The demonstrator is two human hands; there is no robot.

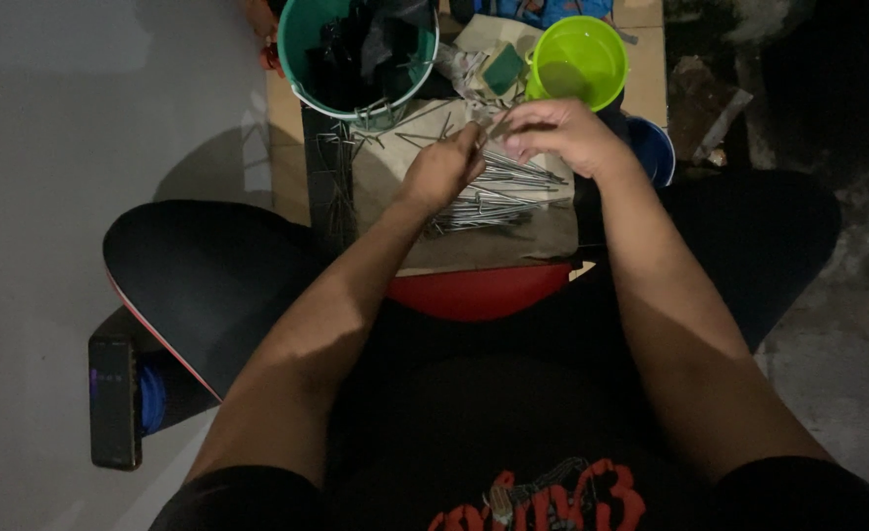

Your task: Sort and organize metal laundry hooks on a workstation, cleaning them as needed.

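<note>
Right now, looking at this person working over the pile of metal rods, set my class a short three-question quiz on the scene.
1. True or false: the left hand rests flat on the floor.
2. Which bucket lies nearer the right hand: (a) teal bucket or (b) lime-green bucket?
3. What lies under the metal rods?

Key: 1 false, both hands meet above the rods; 2 b; 3 brown cardboard.

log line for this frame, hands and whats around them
left hand: over wire pile | right hand: pinching a wire | near: teal bucket, green bucket
</note>
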